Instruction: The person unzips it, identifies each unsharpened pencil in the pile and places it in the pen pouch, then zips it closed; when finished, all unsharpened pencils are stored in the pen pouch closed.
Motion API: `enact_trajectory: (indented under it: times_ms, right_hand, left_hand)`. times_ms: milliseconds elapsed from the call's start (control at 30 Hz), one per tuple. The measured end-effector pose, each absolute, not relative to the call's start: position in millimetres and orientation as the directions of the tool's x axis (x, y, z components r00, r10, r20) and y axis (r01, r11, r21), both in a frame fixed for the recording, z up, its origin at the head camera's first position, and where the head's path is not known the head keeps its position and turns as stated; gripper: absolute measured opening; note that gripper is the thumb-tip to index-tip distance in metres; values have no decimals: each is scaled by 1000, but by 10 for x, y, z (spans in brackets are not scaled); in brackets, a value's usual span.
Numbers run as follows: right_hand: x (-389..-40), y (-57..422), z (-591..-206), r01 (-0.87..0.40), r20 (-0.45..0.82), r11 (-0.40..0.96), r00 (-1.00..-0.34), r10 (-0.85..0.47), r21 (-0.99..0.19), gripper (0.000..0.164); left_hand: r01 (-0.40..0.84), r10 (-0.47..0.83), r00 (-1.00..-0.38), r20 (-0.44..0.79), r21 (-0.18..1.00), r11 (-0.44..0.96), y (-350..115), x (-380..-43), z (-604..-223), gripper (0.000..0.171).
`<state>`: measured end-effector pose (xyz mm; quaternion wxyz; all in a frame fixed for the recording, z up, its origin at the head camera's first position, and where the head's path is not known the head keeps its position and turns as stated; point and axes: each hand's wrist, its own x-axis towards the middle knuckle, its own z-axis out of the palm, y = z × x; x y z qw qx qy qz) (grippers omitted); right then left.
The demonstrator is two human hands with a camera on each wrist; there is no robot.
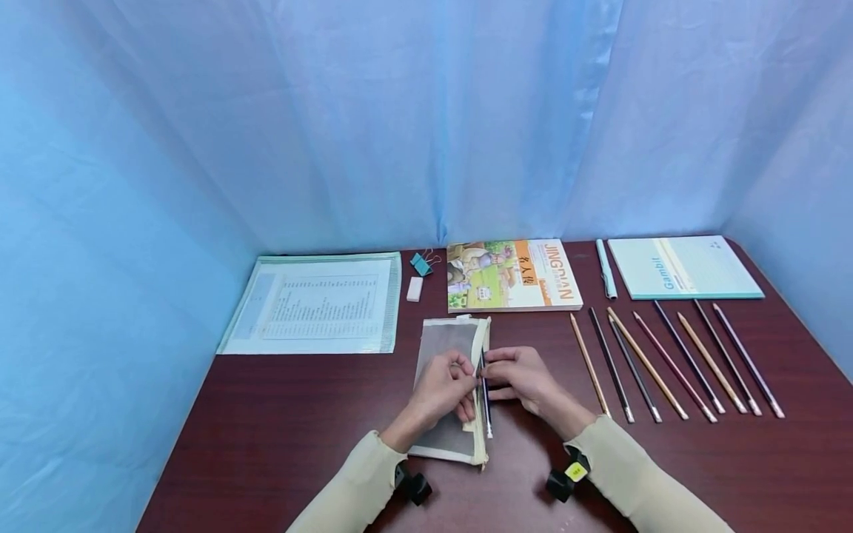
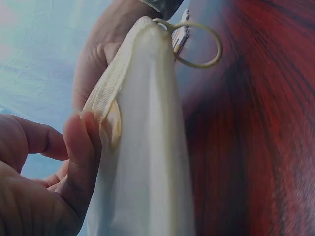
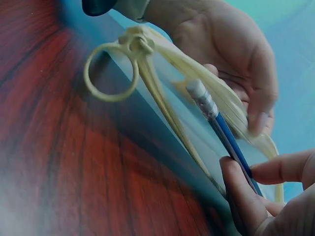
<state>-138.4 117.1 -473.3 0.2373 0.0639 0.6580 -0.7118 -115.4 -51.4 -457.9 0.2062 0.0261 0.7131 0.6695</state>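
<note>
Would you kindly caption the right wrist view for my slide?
Right hand pinches a blue pencil; left hand holds a pouch by its edge.

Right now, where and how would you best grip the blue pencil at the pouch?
Blue pencil: probably mid-shaft, pinched from the right, as the right hand does. The shaft is slim and straight, its eraser end points toward the person, and the pouch and left hand crowd its left side.

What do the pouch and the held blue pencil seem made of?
Pouch: perhaps matte mesh or thin plastic, given its translucent panel; its edge looks like woven fabric. Blue pencil: probably painted wood, its blue surface smooth; its shiny ferrule suggests metal.
</note>
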Motion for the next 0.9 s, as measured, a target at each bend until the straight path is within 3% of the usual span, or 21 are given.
enact_trajectory:
  times_ms: [233, 533, 900]
  right_hand:
    - [-1337, 1077, -4726, 345, -350, 61, -916, -196, -937, 45]
    - [-1281, 1127, -4633, 306, -331, 136, -914, -235, -942, 32]
    - [-1213, 1830, -4439, 203, -270, 268, -932, -243, -942, 35]
  left_hand:
    - [-219, 299, -925, -236, 972, 89, -506, -1148, -4554, 7]
    - [-181, 290, -934, -208, 976, 119, -511, -1141, -4535, 4]
    - [-162, 272, -942, -197, 976, 147, -531, -1133, -4532, 7]
